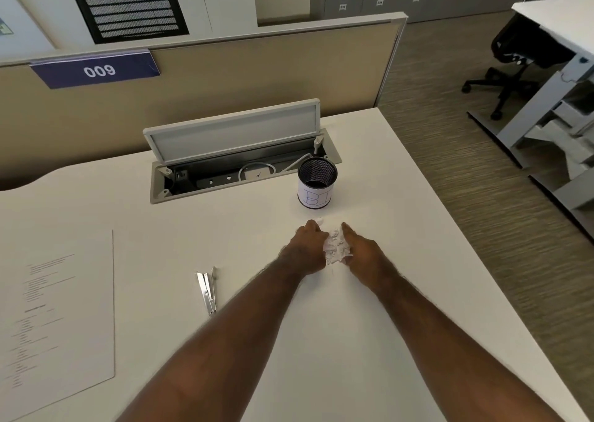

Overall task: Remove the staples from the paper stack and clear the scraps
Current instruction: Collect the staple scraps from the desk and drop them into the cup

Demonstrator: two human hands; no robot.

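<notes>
A heap of white paper scraps (336, 248) lies on the white desk (321, 341) between my two hands. My left hand (307, 248) sits on the left of the heap with its fingers curled in against it. On the heap's right side, my right hand (363, 256) presses with fairly straight fingers. One small scrap (319, 220) lies apart, just beyond my left fingers. A black mesh cup (317, 185) with a white label stands behind the heap. The metal staple remover (207, 290) lies left of my left forearm. The printed paper stack (64, 309) rests at the desk's left.
An open cable tray (244, 168) with its lid raised is set into the desk behind the cup. A beige partition (225, 78) closes the far edge. The desk's right edge drops to carpet, where an office chair (514, 65) and another desk stand.
</notes>
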